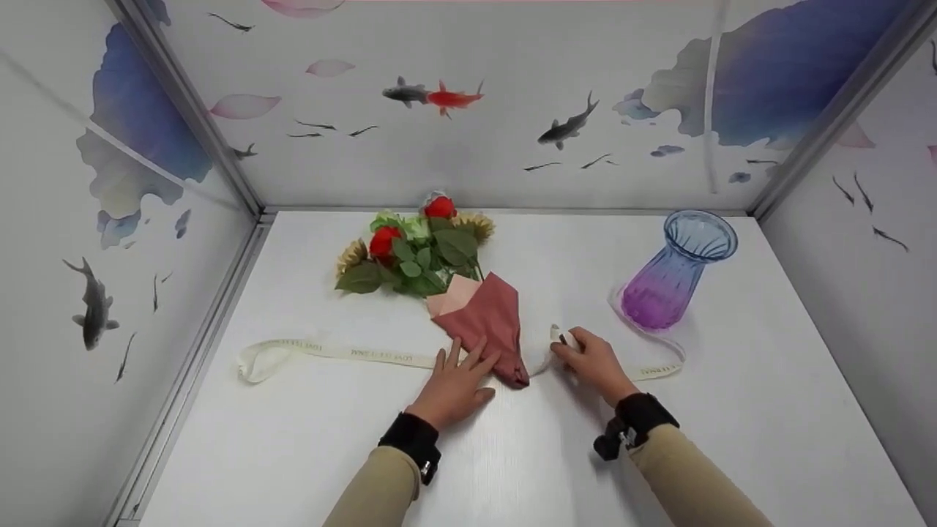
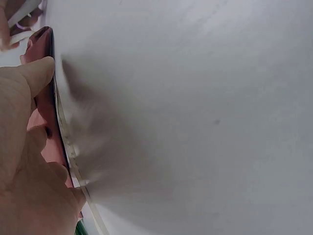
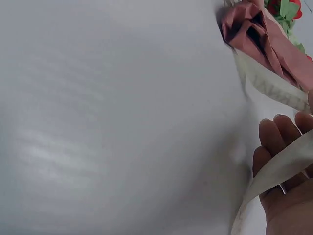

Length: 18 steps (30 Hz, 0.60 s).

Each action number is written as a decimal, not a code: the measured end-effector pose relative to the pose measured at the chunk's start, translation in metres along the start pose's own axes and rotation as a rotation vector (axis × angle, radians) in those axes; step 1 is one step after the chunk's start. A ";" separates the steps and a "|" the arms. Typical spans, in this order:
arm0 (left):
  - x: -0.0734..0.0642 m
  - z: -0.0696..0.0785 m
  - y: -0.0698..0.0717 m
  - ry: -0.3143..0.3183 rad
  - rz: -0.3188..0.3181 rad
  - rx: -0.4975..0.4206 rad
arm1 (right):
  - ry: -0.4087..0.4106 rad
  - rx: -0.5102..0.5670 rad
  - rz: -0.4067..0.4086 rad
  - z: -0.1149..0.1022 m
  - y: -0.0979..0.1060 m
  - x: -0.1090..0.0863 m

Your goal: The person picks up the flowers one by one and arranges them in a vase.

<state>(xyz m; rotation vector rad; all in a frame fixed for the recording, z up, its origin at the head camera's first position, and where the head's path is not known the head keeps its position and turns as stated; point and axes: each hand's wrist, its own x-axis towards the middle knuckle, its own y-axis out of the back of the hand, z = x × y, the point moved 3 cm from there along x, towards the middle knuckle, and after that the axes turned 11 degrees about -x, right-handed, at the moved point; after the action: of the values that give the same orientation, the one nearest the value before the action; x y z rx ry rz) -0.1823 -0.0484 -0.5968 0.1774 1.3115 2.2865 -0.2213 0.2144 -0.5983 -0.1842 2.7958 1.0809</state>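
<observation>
A bouquet lies on the table in reddish-pink wrapping paper [image 1: 492, 311], with red roses [image 1: 384, 244], sunflowers and green leaves at its far end. My left hand [image 1: 455, 389] rests on the wrapping with fingers spread, pressing near its lower left side. A cream printed ribbon [image 1: 373, 356] runs from the left, passes beneath the wrapping and comes out at the right. There my right hand [image 1: 594, 364] pinches it between thumb and curled fingers. In the right wrist view the ribbon [image 3: 281, 169] also crosses the palm. The stretch under the bouquet is hidden.
A blue-to-purple glass vase [image 1: 662, 274] stands at the back right, with the ribbon's other end curving around its base. White panels with painted fish [image 1: 454, 97] enclose the white table [image 1: 293, 446] on the left, back and right.
</observation>
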 end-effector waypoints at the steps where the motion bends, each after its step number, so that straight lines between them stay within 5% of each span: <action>1: -0.001 -0.001 0.001 -0.004 -0.002 -0.013 | -0.014 0.017 -0.006 0.003 0.004 -0.001; 7: -0.001 -0.004 0.002 -0.016 -0.025 -0.050 | -0.091 0.030 -0.035 0.028 0.030 -0.006; 18: 0.001 -0.007 0.003 -0.011 -0.050 -0.081 | -0.083 -0.108 -0.015 0.063 0.074 -0.016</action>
<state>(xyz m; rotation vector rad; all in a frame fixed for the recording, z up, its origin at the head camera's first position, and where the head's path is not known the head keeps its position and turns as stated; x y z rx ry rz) -0.1868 -0.0541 -0.5985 0.1276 1.2017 2.2890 -0.2125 0.3129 -0.5932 -0.1671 2.6612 1.2075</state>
